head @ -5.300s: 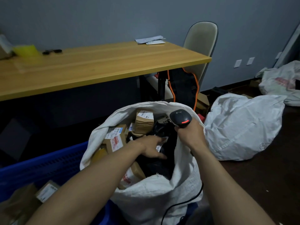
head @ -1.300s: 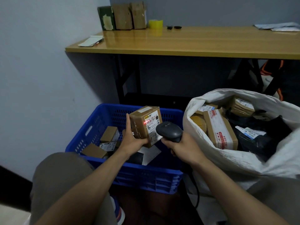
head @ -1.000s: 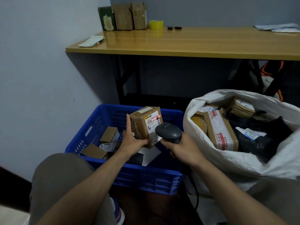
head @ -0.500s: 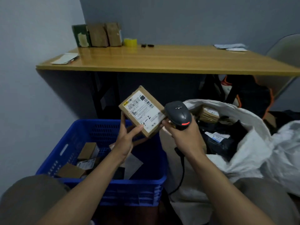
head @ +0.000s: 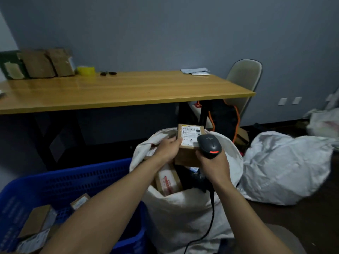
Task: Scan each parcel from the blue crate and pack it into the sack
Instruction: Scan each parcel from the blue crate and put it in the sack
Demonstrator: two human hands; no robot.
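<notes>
My left hand (head: 167, 148) grips a small brown cardboard parcel (head: 188, 143) with a white label, holding it over the open mouth of the white sack (head: 185, 208). My right hand (head: 213, 163) grips a dark handheld barcode scanner (head: 209, 145) with a red light, right beside the parcel; its cable hangs down the sack's front. Inside the sack lie several parcels, one with a red-printed label (head: 167, 183). The blue crate (head: 60, 184) stands at lower left with a few small boxes (head: 35, 220) in it.
A wooden desk (head: 119, 88) stands behind, with boxes, yellow tape and papers on it. A beige chair (head: 244, 77) is at its right end. A filled white sack (head: 286, 167) lies on the dark floor to the right, another at the far right edge.
My left hand has carried the parcel from above the crate rightward to over the sack's mouth. My right hand with the scanner moved along with it. The view has swung right.
</notes>
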